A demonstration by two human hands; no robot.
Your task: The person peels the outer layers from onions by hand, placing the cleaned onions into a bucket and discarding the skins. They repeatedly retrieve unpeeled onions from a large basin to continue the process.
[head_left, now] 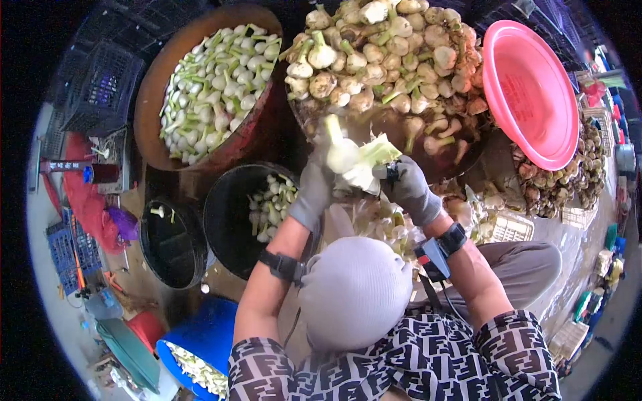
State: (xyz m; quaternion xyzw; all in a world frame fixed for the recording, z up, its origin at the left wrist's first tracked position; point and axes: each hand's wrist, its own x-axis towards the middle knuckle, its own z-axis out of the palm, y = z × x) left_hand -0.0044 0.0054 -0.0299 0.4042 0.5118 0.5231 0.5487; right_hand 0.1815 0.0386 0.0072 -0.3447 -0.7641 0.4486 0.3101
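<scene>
Head view: a person in a grey cap and patterned shirt sits over tubs of garlic, both forearms reaching forward.
Garlic bulb: held up in front of the person, between the two gloved hands and nearer the left, before the near edge of a heap of soil-stained bulbs; its round end is lowest.
Long axis: close to upright in the view, the cut stem pointing away from the person, leaning slightly left.
Left hand: fingers grasping the bulb from the left, their tips mostly hidden behind it.
Leafy husk: beside the bulb, seeming to touch it, its greenish stalk end aimed away and to the right, on a slanting axis.
Right hand: fingers curled in on the husk's right side; a small dark object sits at their tips, too unclear to identify.
Rusty tub: far left, heaped with clean white bulbs, their green stems pointing many ways.
Black bucket: near the left forearm, partly filled with more white bulbs.
Pink basin: tilted, right of the stained heap.
Loose skins: strewn below the hands.
</scene>
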